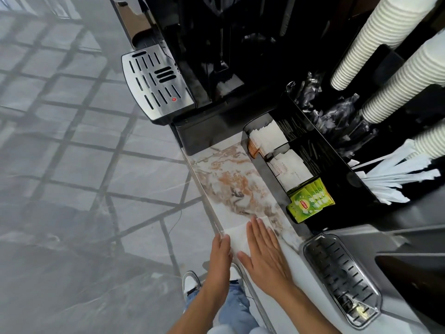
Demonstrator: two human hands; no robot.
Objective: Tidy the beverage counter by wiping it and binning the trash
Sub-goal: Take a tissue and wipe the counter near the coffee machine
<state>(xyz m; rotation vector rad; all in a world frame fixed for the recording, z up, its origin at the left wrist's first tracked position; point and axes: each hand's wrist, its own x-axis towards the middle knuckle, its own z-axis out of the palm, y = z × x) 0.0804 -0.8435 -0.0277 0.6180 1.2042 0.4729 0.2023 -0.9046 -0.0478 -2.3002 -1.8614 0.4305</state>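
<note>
A white paper napkin (237,235) lies flat on the marble counter (231,179), near its front edge. My right hand (262,251) rests palm down on the napkin with the fingers stretched out and together. My left hand (220,251) sits at the counter's front edge, its fingertips touching the napkin's left side. Neither hand grips anything. No loose trash shows on the bare counter.
A black organiser (265,165) holds sugar sachets, green tea bags (310,203), stirrers and wrapped straws (395,174). Stacks of paper cups (395,37) stand at the right. A coffee machine's drip tray (156,83) juts out ahead; another drip tray (342,278) lies right of my hands.
</note>
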